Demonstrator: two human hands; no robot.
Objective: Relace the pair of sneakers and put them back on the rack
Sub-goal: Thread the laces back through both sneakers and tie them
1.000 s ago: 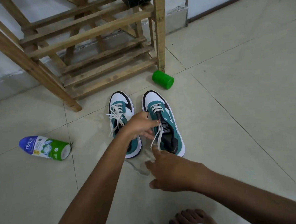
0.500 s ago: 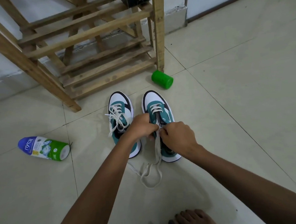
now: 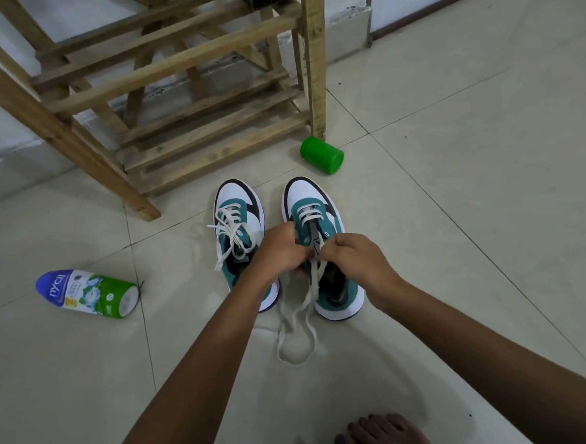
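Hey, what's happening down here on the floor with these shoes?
A person is relacing a pair of green-and-white sneakers on the tiled floor. Both the left hand and the right hand pinch the lace of the right-hand sneaker, which is laced only near the toe; the loose lace loops onto the floor. The left-hand sneaker is already laced. The wooden rack stands just behind.

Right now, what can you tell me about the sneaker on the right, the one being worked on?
The right sneaker is teal with a white toe, black trim and a white sole. It stands upright on the tiled floor, toe toward the wooden rack. Only its front eyelets are laced; the loose lace trails onto the floor. Both hands, left and right, pinch the lace.
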